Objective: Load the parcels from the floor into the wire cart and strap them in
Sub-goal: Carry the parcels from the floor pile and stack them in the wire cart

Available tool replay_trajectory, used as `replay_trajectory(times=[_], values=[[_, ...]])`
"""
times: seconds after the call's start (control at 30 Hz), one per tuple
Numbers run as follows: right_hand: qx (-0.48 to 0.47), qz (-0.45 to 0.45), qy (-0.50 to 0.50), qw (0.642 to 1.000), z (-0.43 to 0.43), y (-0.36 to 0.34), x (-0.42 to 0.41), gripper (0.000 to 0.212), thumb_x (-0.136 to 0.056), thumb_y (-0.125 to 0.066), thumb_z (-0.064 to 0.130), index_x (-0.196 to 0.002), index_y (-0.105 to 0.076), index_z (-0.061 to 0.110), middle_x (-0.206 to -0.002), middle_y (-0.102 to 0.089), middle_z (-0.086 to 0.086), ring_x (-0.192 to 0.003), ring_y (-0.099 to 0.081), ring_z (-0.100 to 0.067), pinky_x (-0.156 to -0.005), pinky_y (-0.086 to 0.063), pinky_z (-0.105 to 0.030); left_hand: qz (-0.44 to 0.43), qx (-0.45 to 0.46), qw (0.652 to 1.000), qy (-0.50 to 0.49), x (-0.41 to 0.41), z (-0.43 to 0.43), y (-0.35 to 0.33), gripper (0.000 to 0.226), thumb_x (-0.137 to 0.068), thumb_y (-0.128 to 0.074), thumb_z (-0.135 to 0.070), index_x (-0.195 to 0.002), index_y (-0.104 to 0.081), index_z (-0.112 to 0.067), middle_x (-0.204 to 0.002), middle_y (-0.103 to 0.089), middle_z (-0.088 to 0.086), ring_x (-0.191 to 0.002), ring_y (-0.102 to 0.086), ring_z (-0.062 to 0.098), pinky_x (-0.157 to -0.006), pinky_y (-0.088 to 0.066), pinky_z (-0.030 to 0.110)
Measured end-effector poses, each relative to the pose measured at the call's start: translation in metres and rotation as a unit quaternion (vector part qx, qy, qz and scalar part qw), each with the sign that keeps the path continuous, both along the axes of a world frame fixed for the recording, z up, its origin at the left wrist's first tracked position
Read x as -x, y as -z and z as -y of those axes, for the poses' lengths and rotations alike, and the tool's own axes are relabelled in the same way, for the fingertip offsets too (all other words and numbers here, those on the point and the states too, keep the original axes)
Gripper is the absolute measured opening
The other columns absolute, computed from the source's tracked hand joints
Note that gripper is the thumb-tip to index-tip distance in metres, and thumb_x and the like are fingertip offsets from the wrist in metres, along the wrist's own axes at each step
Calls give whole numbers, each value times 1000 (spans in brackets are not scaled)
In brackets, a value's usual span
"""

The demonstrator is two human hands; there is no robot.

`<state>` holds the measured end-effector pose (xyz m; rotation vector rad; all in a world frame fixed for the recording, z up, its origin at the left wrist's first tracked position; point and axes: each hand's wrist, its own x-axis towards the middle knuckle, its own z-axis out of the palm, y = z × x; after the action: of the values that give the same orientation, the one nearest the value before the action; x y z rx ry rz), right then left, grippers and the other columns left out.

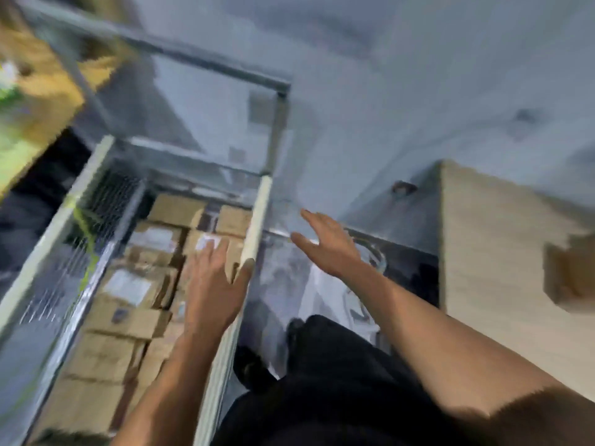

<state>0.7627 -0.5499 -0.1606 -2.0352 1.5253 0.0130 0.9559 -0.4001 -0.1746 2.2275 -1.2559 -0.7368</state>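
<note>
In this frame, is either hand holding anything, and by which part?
Nothing is held. The left hand hangs open over the brown cardboard parcels in the wire cart; the right hand is open outside it.

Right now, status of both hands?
Left hand: open, empty, over brown cardboard parcels in the wire cart.
Right hand: open, empty.

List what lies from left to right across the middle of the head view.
Left padded cart rail → parcels in the cart → left hand → right padded cart rail → right hand → pale block.
</note>
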Motion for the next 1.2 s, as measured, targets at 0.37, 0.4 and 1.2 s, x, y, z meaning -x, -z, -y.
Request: replay_trajectory(times=[0.37, 0.4, 1.2], values=[[60, 78, 341, 935, -79, -70, 303, 69, -100, -54, 58, -162, -32, 35, -167, -30, -9, -155, -26, -26, -124, -24, -50, 45, 48, 934, 350, 264, 101, -60, 74, -98, -45, -68, -162, -32, -32, -170, -27, 4, -157, -15, 37, -127, -14, 52], [63, 88, 371, 922, -92, -75, 327, 68, -100, -54, 59, -161, -32, 37, -168, -29, -8, -156, -24, -25, -124, -23, -52, 44, 52, 923, 379, 295, 101, -67, 75, -98, -43, -69, -162, -30, -32, -171, -26, 4, -158, -13, 36, -127, -14, 52], [79, -25, 734, 674, -401, -30, 737, 67, -101, -53, 54, -157, -40, 21, -157, -47, -9, -145, -40, -29, -120, -32, -47, -22, -66, 637, 768, 732, -79, -33, 66, -100, -39, -67, -160, -23, -47, -173, -16, -6, -160, -3, 24, -129, -15, 48]])
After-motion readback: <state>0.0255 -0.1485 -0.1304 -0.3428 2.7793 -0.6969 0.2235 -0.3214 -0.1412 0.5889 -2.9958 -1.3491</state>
